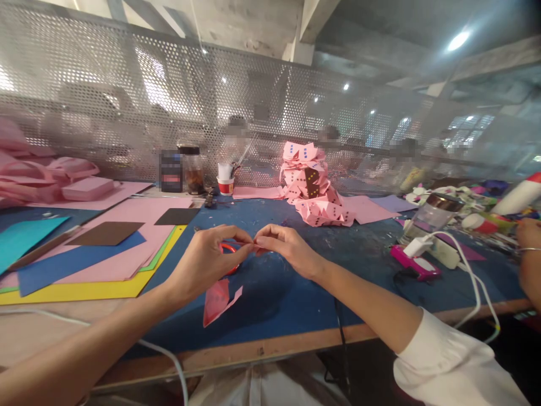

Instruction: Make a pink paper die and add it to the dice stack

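My left hand (215,254) and my right hand (289,248) meet above the blue table surface, fingertips pinched together. Between them is something tiny that I cannot make out. Partly hidden behind the left hand lies a red loop (229,265) that looks like a scissors handle. Nearer to me, below the left hand, a folded pink paper piece (217,301) rests on the table with one flap raised. Beyond the hands stands a pile of folded pink paper pieces (310,183) with small coloured dots, one brown piece among them.
Coloured paper sheets (101,265) cover the left side, with pink stacks (87,189) behind. A lidded jar (194,172) and a paper cup (225,183) line the perforated screen (169,101). Right, a magenta power strip (416,264) trails white cables; another person's arm (530,259) shows.
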`<state>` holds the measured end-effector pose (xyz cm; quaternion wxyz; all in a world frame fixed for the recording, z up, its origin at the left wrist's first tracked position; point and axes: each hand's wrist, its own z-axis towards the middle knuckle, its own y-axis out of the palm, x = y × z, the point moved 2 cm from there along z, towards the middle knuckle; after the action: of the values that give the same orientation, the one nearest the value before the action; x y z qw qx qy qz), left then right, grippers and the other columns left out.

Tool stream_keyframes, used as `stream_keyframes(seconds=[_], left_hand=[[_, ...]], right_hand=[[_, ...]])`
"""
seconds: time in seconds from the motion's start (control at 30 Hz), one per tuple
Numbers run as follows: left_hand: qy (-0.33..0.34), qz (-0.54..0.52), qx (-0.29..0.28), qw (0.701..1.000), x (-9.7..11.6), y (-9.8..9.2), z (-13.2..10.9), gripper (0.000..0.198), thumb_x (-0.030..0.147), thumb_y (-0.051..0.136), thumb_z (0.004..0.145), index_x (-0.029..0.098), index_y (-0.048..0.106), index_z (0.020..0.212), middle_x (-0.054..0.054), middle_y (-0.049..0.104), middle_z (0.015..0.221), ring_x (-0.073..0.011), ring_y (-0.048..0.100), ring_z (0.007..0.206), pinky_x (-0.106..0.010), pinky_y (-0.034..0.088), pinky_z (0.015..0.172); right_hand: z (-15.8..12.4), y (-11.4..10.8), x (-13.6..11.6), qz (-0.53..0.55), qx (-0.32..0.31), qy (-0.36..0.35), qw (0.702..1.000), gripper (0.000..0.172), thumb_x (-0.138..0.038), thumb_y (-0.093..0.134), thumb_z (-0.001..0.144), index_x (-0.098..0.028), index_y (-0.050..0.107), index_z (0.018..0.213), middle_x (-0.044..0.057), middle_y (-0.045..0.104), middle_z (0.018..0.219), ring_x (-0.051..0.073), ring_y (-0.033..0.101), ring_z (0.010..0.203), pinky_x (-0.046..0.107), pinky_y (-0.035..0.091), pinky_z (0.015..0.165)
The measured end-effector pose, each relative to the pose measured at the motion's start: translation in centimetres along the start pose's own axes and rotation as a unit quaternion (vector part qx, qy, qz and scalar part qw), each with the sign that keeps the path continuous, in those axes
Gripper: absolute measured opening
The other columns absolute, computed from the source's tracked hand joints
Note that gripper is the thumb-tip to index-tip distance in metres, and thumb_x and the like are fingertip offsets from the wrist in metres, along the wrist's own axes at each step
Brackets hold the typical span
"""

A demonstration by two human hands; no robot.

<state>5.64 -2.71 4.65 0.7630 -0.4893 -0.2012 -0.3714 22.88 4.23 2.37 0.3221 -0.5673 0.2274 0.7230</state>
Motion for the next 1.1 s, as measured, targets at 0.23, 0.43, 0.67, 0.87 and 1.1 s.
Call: stream_keyframes(seconds=[0.23,0.43,0.67,0.87,1.1], left_hand=[[0.006,-0.006,-0.001,1.0,0.14,0.05,0.0,0.012,0.029,0.063,0.083,0.025,0.074,0.082,0.003,0.078,0.084,-0.017,0.07,0.078,-0.027,0.049,0.075],[0.008,0.003,-0.002,1.0,0.19,0.02,-0.04,0.014,0.031,0.061,0.083,0.024,0.073,0.081,0.002,0.078,0.083,-0.0175,0.069,0.077,-0.027,0.05,0.073],[0.012,0.014,-0.013,1.0,-0.26,0.17,-0.09,0.015,0.031,0.06,0.084,0.023,0.073,0.083,0.0,0.078,0.084,-0.0182,0.07,0.077,-0.027,0.051,0.072],[0.004,0.026,-0.031,0.999,-0.16,0.16,-0.02,0.014,0.027,0.061,0.082,0.022,0.074,0.083,0.0,0.077,0.081,-0.0173,0.069,0.072,-0.026,0.051,0.068],[0.0,0.038,-0.029,0.999,-0.26,0.15,0.02,0.014,0.029,0.061,0.083,0.022,0.073,0.081,0.0,0.077,0.08,-0.0178,0.069,0.073,-0.026,0.05,0.067]], right_hand=[[-0.02,-0.04,0.48,0.048,-0.025,0.023,0.998,0.02,-0.034,0.072,0.086,-0.017,0.067,0.092,0.001,0.066,0.088,0.013,0.064,0.083,0.03,0.051,0.086],[0.02,-0.02,0.49,0.038,-0.023,0.026,0.999,0.023,-0.035,0.076,0.082,-0.017,0.065,0.093,0.0,0.066,0.085,0.013,0.064,0.082,0.03,0.051,0.084],[0.05,-0.1,0.48,-0.015,-0.024,0.018,0.999,0.026,-0.039,0.075,0.083,-0.018,0.063,0.093,0.0,0.066,0.084,0.014,0.064,0.082,0.032,0.05,0.086],[0.06,-0.11,0.56,-0.034,-0.025,0.014,0.999,0.026,-0.038,0.075,0.082,-0.018,0.062,0.095,0.0,0.066,0.084,0.014,0.063,0.081,0.031,0.05,0.083],[0.13,-0.25,0.67,-0.06,-0.025,0.014,0.998,0.029,-0.039,0.076,0.081,-0.018,0.062,0.096,0.0,0.067,0.087,0.014,0.064,0.082,0.031,0.05,0.083]])
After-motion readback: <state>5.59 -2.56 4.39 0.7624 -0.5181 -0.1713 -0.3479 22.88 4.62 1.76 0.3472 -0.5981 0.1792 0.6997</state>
